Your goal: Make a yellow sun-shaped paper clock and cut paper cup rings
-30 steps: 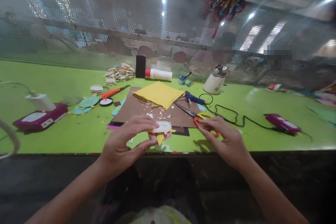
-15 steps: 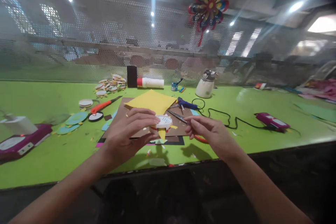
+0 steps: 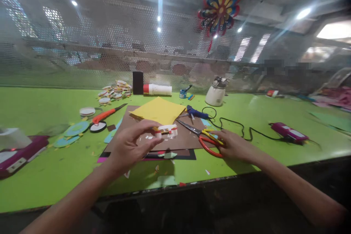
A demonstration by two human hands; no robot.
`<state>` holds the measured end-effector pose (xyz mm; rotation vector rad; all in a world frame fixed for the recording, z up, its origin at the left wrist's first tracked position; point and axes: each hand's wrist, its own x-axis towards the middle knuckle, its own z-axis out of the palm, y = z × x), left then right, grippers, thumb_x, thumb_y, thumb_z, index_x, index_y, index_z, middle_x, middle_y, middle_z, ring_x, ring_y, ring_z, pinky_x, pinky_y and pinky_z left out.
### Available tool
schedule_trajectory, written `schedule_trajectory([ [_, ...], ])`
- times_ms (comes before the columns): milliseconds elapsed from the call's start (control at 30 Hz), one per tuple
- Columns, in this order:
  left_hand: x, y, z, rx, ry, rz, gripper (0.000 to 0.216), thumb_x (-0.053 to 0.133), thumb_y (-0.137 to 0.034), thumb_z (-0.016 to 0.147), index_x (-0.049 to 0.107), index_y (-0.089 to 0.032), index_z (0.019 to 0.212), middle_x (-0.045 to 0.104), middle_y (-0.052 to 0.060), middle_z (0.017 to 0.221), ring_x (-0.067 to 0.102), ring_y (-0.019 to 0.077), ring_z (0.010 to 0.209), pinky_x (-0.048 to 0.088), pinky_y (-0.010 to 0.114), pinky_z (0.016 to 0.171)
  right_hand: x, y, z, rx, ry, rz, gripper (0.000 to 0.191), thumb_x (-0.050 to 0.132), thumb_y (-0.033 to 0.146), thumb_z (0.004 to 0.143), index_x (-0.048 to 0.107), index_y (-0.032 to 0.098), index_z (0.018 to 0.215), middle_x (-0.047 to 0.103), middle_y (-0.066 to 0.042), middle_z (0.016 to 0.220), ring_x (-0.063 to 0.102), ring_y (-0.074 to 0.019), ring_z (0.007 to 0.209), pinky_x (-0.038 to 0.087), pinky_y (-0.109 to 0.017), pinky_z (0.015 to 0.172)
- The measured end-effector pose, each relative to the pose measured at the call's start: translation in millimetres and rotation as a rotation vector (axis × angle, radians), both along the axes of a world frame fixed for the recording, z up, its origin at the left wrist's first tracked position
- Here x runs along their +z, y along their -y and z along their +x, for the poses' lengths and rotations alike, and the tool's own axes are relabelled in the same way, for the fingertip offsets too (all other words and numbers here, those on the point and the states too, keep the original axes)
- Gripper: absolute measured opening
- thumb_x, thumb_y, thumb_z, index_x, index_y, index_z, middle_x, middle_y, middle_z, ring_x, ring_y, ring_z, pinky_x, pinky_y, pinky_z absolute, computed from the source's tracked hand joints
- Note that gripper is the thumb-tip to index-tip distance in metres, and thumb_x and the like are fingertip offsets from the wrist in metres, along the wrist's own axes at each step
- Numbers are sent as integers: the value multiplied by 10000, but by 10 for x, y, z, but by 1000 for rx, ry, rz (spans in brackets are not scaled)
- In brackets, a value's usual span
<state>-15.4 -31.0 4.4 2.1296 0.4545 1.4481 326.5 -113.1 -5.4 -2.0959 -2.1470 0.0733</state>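
My left hand (image 3: 134, 139) pinches a small round paper craft piece (image 3: 170, 131) between thumb and fingers, held up over the brown board (image 3: 183, 142). The piece is seen edge-on, white with a red band and a bit of yellow. My right hand (image 3: 233, 144) has its fingers closed at the yellow and orange handles of a pair of scissors (image 3: 201, 131). The blades rest on the board, pointing away to the left, slightly apart. Part of the grip is hidden behind the fingers. A yellow sheet (image 3: 159, 109) lies just beyond the left hand.
An orange cutter (image 3: 105, 115), a tape roll (image 3: 98, 127) and blue paper discs (image 3: 77, 128) lie left. A pile of similar round pieces (image 3: 116, 90) sits behind. A blue glue gun (image 3: 197, 112), its cord and a maroon power strip (image 3: 289, 132) are right. A bottle (image 3: 215, 93) stands behind.
My right hand has moved right and down from beside the scissors' pivot to their handles. My left hand has turned the round piece from its white face to its edge.
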Motion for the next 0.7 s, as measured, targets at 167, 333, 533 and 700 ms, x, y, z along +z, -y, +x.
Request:
schedule_trajectory([
  [167,-35,-10,-52,-15,44,-66,279,709,-107,786,665,-196,1046,708,26,982,687,111,847,566,192,787,199,-251,-40,2,80,-293,824,570,145,685,349,235,1472,630,-145,1145,616,-291,924,424,-296,649],
  [333,-54,-20,-69,-27,61,-29,320,698,-81,792,662,-217,1080,709,12,980,673,107,910,547,195,864,278,-365,-84,5,116,-347,732,551,213,763,358,220,1469,685,-132,986,634,-261,789,387,-278,585],
  [533,-79,-22,-75,-44,92,-18,371,698,-59,786,658,-235,1111,693,21,1062,664,122,960,554,213,880,351,-264,-130,1,165,-272,560,518,269,840,481,226,1397,695,-117,833,624,-268,718,368,-303,598],
  [700,-95,-39,-88,-7,138,-13,395,706,-51,777,661,-253,1113,694,1,1049,668,97,929,551,184,877,463,-77,-100,27,-58,-224,529,549,243,807,559,210,1335,718,-111,992,655,-258,817,469,-305,680],
])
